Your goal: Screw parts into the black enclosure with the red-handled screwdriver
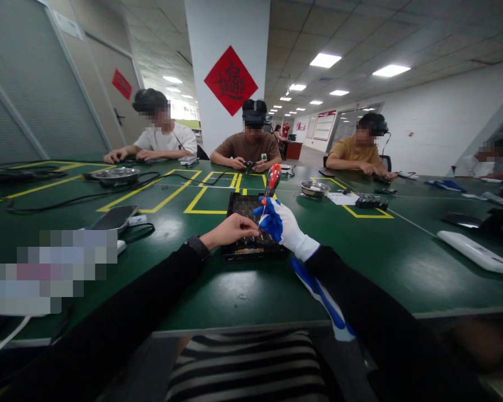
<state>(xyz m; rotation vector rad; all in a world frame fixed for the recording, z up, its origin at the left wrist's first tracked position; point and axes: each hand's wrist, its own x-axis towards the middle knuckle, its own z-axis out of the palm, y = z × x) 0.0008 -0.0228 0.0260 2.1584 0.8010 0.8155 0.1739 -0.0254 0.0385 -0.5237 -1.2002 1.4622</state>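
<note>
A black rectangular tray (245,257) with small parts inside lies on the green table in front of me. My right hand (281,224), in a white and blue glove, is closed around a screwdriver (273,180) with a red and clear handle, its shaft pointing down over the tray. Bare and with a dark band at the wrist, my left hand (230,230) has its fingers pinched together above the tray, close to the screwdriver's shaft. Whatever is between those fingertips is too small to make out.
A loose blue and white glove (322,296) lies under my right forearm. Metal bowls (116,176) (314,188), dark cables (79,196), a phone (115,218) and a white power strip (478,251) are on the table (193,301). Several people sit across it.
</note>
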